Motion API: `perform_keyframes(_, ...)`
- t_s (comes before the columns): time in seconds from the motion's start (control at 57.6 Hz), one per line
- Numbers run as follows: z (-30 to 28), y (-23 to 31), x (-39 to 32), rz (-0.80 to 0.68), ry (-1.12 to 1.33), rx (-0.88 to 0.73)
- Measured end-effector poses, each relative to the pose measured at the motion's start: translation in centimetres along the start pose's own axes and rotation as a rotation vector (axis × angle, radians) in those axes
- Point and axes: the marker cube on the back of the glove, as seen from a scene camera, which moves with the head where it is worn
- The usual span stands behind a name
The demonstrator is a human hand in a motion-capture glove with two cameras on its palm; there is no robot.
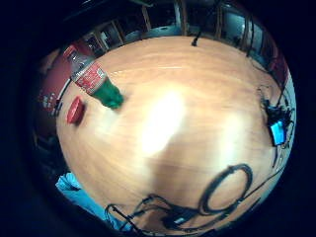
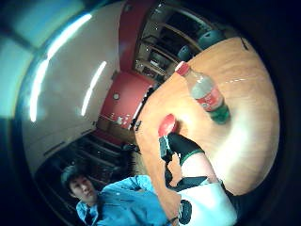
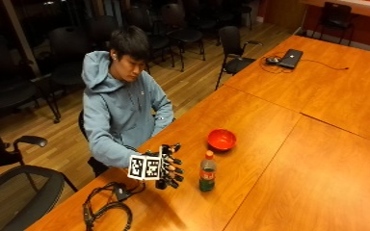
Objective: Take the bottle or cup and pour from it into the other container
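A plastic bottle (image 3: 206,172) with a red cap, a red label and green liquid stands upright on the wooden table (image 3: 300,159). A red bowl (image 3: 222,139) sits a little beyond it. My gloved right hand (image 3: 171,166) hovers just beside the bottle, fingers spread and straight, holding nothing, with a small gap between fingertips and bottle. The little finger side palm view shows the bottle (image 1: 94,81) and the bowl (image 1: 75,109) some way off on the table. In the thumb side palm view, a gloved finger (image 2: 181,146) points toward the bowl (image 2: 167,125) and the bottle (image 2: 205,94).
A coil of black cables (image 3: 108,211) lies on the table near its corner, behind the hand. A laptop (image 3: 291,57) sits on the far table. Office chairs (image 3: 18,187) stand around the table's edge.
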Motion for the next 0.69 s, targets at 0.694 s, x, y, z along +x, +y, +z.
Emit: perform_keyframes(0.694,15.3,-8.1,-0.2,0.108,-0.445,0.048)
